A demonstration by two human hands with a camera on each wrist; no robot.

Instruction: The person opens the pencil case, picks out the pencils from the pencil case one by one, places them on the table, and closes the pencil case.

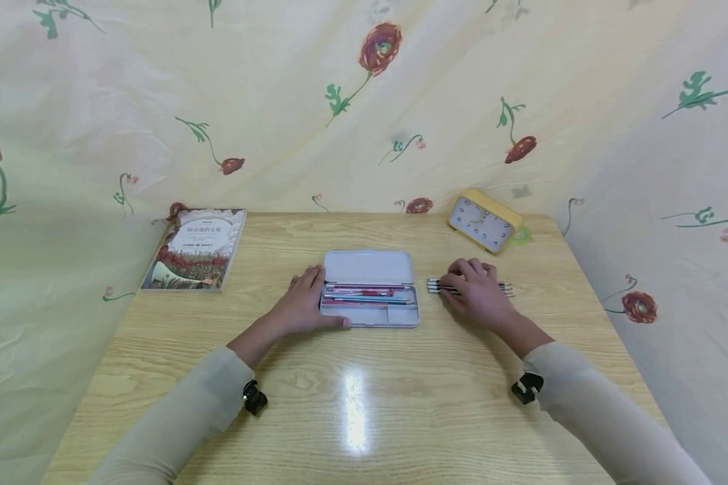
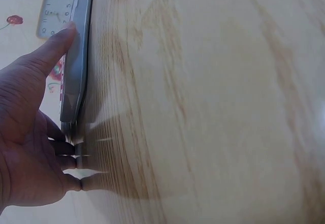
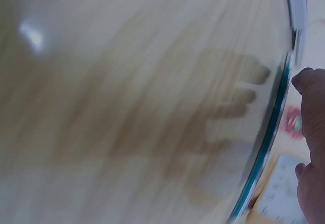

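An open pencil case (image 1: 403, 316), pale and flat with its lid laid back, sits on the table. Several pencils (image 1: 367, 297), pink and blue among them, lie in its long compartment. My left hand (image 1: 303, 306) rests against the case's left end. Its straight thumb (image 2: 58, 46) lies along the front side, and its fingertips touch the table by the end of the case. Right of the case, my right hand (image 1: 478, 293) grips a small row of dark pencils (image 1: 438, 286) from above with bent fingers. A teal pencil (image 3: 271, 125) shows low at the table in the right wrist view.
A book (image 1: 197, 249) with an illustrated cover lies at the back left of the wooden table (image 1: 315, 417). At the back right stands a yellow clock (image 1: 485, 221). Flower-patterned cloth (image 1: 279, 101) hangs behind the table and along both sides.
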